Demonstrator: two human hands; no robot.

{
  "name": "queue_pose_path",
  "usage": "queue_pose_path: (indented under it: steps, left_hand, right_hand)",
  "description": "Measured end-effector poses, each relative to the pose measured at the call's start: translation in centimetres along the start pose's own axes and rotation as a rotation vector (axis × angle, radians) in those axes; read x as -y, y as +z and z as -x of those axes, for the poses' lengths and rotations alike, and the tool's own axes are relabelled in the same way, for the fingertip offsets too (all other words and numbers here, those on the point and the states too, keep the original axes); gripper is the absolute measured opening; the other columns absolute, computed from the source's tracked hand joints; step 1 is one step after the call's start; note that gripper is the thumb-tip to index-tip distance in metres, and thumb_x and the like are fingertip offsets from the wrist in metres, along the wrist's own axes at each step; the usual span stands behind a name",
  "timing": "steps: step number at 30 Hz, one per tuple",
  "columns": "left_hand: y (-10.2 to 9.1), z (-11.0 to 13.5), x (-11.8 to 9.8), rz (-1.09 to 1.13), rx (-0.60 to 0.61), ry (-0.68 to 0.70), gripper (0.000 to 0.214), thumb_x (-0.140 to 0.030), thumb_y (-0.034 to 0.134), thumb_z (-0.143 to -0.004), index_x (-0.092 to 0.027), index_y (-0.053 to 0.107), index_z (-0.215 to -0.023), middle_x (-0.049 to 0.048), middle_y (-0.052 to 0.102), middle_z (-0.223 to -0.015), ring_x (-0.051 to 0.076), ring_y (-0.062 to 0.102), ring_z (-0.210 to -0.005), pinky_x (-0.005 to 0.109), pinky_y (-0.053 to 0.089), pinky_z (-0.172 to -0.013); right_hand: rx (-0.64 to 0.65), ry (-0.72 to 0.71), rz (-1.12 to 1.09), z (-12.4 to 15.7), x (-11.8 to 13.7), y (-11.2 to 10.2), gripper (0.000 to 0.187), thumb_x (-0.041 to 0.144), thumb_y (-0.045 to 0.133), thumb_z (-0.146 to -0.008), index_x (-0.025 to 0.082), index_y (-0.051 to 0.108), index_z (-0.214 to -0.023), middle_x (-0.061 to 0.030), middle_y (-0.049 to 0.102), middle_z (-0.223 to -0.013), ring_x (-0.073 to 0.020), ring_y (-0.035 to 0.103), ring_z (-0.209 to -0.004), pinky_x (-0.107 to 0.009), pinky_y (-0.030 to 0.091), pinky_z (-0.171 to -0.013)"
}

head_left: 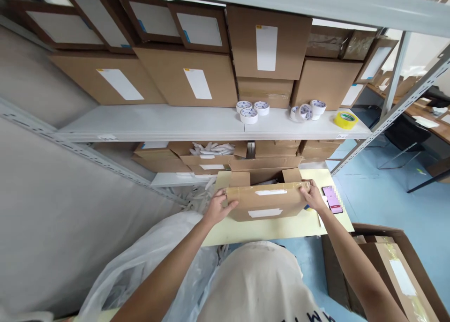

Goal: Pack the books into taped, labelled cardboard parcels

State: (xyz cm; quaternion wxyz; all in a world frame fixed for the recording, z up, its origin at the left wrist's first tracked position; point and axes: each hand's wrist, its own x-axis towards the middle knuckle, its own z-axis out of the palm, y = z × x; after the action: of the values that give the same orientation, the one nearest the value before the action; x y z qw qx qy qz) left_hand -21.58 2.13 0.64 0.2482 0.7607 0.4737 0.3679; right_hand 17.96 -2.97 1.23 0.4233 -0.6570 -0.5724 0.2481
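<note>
An open cardboard box [267, 205] sits on a small pale yellow table [281, 226] in front of me, its flaps partly up and white tape strips on the near flap. My left hand [218, 208] grips the box's left end, fingers curled around the near flap's edge. At the right end, my right hand [311, 194] holds the same flap's corner with bent fingers. A phone with a pink screen [332, 199] lies on the table just right of my right hand.
A metal shelf [176, 123] holds stacked labelled cartons, several white tape rolls [249, 111] and a yellow tape roll [346, 119]. Lower cartons hold white items [211, 148]. A clear plastic bag [140, 265] sits at my left; an open carton [393, 265] stands on the blue floor at right.
</note>
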Motion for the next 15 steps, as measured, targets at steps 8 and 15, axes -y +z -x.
queue_pose_path:
  steps: [8,15]
  left_hand:
    - [4.2,0.9,-0.1,0.315,-0.363,-0.326,0.052,-0.047,0.066,-0.076,-0.019,0.051,-0.117,0.0151,0.062,-0.119,0.026,0.062,-0.114,0.041,0.056,-0.09]
    - [4.4,-0.1,0.0,0.358,-0.395,-0.417,0.059,-0.038,0.065,-0.076,-0.021,0.042,-0.128,0.0184,0.053,-0.13,0.025,0.058,-0.119,0.038,0.057,-0.087]
  right_hand:
    - [-0.114,0.061,0.117,-1.0,0.4,0.5,0.09,0.071,0.069,-0.066,0.014,0.047,-0.133,-0.0191,0.056,-0.123,-0.0283,0.062,-0.095,-0.046,0.053,-0.085]
    - [0.134,-0.065,-0.094,-6.7,1.6,-1.8,0.102,0.073,0.056,-0.079,0.028,0.007,-0.157,-0.0187,0.024,-0.16,-0.034,0.029,-0.147,-0.054,0.041,-0.105]
